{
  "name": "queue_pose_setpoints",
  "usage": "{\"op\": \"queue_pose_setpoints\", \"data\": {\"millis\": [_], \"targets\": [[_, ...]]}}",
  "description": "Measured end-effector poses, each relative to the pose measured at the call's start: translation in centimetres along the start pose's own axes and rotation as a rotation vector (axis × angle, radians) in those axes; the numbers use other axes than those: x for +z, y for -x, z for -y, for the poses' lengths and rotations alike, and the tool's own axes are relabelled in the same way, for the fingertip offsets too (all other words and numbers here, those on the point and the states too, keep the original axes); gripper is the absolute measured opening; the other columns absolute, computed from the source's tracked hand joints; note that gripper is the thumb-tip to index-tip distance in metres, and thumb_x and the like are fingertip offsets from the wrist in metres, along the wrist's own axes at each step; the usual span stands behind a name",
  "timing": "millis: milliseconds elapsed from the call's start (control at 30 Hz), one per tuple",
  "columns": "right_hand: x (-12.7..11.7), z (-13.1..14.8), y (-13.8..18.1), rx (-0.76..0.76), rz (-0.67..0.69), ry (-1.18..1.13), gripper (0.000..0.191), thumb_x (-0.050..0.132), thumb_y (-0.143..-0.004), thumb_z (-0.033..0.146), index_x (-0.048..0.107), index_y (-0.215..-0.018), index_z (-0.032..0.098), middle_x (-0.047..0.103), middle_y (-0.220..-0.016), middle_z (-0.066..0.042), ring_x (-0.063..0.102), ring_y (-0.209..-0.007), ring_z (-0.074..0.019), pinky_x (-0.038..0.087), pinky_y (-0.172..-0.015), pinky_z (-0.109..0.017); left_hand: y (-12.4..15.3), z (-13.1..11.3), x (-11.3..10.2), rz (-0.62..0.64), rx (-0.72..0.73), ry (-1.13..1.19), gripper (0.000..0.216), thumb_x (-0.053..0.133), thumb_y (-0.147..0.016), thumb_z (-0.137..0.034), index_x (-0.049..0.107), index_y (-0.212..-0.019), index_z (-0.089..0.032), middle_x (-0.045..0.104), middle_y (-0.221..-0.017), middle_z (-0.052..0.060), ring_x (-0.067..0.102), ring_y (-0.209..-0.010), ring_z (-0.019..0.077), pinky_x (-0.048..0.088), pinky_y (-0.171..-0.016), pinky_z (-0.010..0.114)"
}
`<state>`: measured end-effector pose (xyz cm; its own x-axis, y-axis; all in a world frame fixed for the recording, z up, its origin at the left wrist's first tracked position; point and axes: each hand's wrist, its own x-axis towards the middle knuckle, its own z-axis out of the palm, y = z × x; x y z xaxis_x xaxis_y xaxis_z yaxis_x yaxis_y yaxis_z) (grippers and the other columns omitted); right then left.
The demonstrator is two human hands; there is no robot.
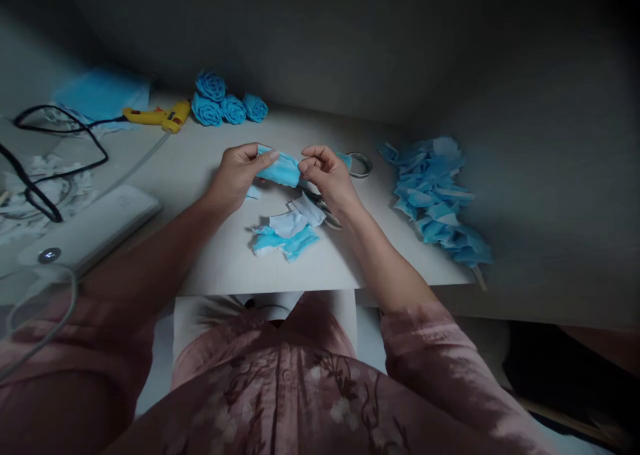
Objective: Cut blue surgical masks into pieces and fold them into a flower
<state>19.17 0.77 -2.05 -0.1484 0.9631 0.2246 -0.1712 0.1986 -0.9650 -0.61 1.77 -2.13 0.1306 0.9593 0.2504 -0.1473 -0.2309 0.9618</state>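
My left hand [241, 173] grips the left end of a strip of pale blue mask-like fabric [281, 168], thumb on top. At the strip's right end, the thumb and fingertips of my right hand [329, 178] pinch its edge. The strip hangs a little above the table. Partly hidden below my right hand are scissors, with one loop handle [362, 165] showing beyond it. Nearer to me, several cut blue and white fabric pieces [287, 231] lie in a loose heap.
Several blue fabric roses [220, 101] sit at the table's back. To their left lie a yellow glue gun [157, 116] with a black cord and flat blue sheets [103, 95]. A white box-like device [95, 225] stands at left. Crumpled blue pieces [435, 198] line the right edge.
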Motion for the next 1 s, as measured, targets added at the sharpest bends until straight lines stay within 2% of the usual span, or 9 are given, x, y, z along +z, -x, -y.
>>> {"op": "queue_pose_setpoints", "data": {"millis": [167,267,400,467,533,733,833,1000], "targets": [[-0.6,0.6,-0.2,-0.045,-0.002,0.061,0.046,0.091,-0.07,0.049,0.064,-0.1,0.026,0.063,-0.074,0.007,0.061,-0.071,-0.0088,0.053,-0.075,-0.023,-0.3,0.4,-0.2,0.012,0.001,0.08,0.037,0.08,-0.086,-0.047,0.062,-0.071,-0.019,0.055,-0.061,-0.002,0.054,-0.055,0.0106,0.047,-0.052,0.023],[-0.8,0.6,-0.4,-0.06,-0.006,0.059,0.043,0.09,-0.07,0.043,0.065,-0.1,0.025,0.063,-0.072,0.007,0.06,-0.069,-0.0086,0.053,-0.076,-0.023,-0.8,0.4,-0.6,0.007,0.059,0.051,0.041,0.072,-0.092,-0.055,0.06,-0.073,-0.021,0.057,-0.064,-0.001,0.059,-0.061,0.0129,0.051,-0.06,0.026],[-0.5,0.8,-0.2,-0.064,0.015,0.114,0.044,0.089,-0.069,0.042,0.064,-0.102,0.025,0.063,-0.071,0.008,0.06,-0.069,-0.0097,0.053,-0.075,-0.025,-0.7,-0.7,-0.9,0.002,0.193,-0.166,0.035,0.067,-0.093,-0.055,0.074,-0.092,-0.021,0.075,-0.096,0.005,0.069,-0.093,0.0184,0.054,-0.086,0.031],[-0.2,1.0,0.1,-0.055,0.032,0.155,0.046,0.088,-0.07,0.045,0.064,-0.104,0.026,0.064,-0.072,0.007,0.06,-0.069,-0.0106,0.052,-0.072,-0.025,-0.3,-1.5,-0.8,0.042,0.244,-0.307,0.03,0.07,-0.09,-0.048,0.077,-0.101,-0.02,0.077,-0.109,0.006,0.069,-0.106,0.0211,0.052,-0.097,0.033],[0.1,1.3,0.4,-0.034,0.051,0.183,0.047,0.088,-0.071,0.048,0.064,-0.105,0.026,0.064,-0.073,0.006,0.058,-0.068,-0.0114,0.051,-0.069,-0.026,0.0,-2.2,-0.6,0.094,0.256,-0.425,0.027,0.071,-0.087,-0.04,0.079,-0.103,-0.02,0.077,-0.111,0.007,0.068,-0.11,0.0232,0.051,-0.102,0.035],[0.5,1.8,0.9,-0.027,0.095,0.205,0.045,0.087,-0.076,0.048,0.064,-0.107,0.026,0.06,-0.074,0.005,0.056,-0.068,-0.013,0.051,-0.068,-0.028,0.0,-2.1,-0.2,0.137,0.281,-0.56,0.017,0.073,-0.079,-0.027,0.08,-0.092,-0.02,0.075,-0.099,0.005,0.067,-0.104,0.0239,0.051,-0.102,0.038],[0.3,1.8,0.8,-0.036,0.105,0.201,0.044,0.087,-0.076,0.046,0.065,-0.108,0.026,0.061,-0.075,0.004,0.056,-0.067,-0.0125,0.049,-0.067,-0.027,-0.1,-1.6,-0.3,0.108,0.267,-0.53,0.005,0.073,-0.077,-0.025,0.075,-0.077,-0.021,0.072,-0.088,0.004,0.067,-0.096,0.0224,0.052,-0.097,0.037],[-0.1,1.2,0.4,-0.021,0.106,0.141,0.053,0.091,-0.069,0.055,0.067,-0.105,0.026,0.066,-0.077,0.004,0.057,-0.069,-0.0117,0.05,-0.067,-0.026,-0.2,-1.3,-0.3,0.082,0.223,-0.432,0.01,0.07,-0.077,-0.025,0.07,-0.068,-0.021,0.07,-0.081,0.003,0.065,-0.085,0.0197,0.052,-0.089,0.034]]}}
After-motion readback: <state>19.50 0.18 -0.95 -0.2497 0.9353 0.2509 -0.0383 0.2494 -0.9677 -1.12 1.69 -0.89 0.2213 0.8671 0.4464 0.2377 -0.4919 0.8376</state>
